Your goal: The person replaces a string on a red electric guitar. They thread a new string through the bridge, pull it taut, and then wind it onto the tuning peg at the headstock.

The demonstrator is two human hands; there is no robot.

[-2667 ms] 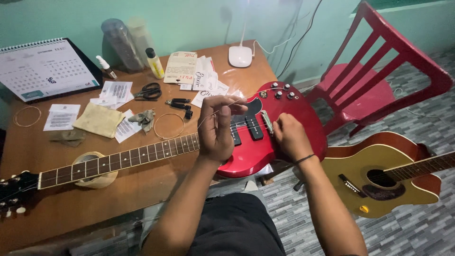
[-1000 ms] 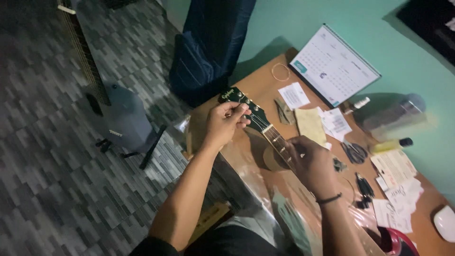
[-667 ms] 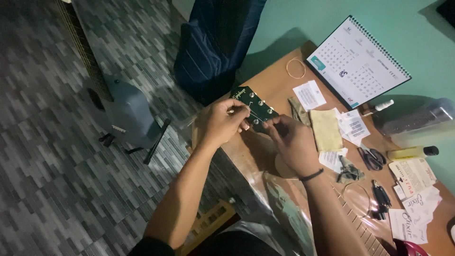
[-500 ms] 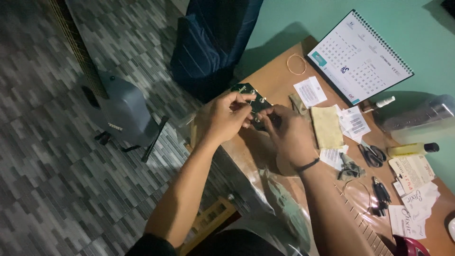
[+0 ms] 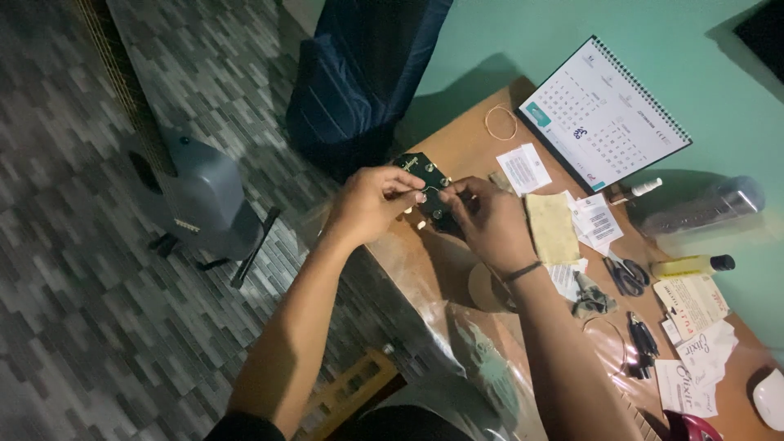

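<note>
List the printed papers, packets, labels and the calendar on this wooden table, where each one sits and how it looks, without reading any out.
White spiral-bound desk calendar: far table edge by the green wall, tilted, teal corner patch.
Small white printed slip: just before the calendar, rectangular.
White paper packets with dark print: right end of the table, overlapping.
Yellow bottle with black cap: lying on its side near the wall.
Tan square cloth or envelope: beside the right hand.

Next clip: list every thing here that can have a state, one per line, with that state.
Black guitar headstock: flat on the wooden table, held between both hands.
Thin wire string: pinched at the headstock.
Left hand: fingertips closed on the string.
Right hand: fingers at the tuners.
White spiral desk calendar: propped open.
Yellow bottle with black cap: lying down, capped.
Black-handled scissors: lying closed.
</note>
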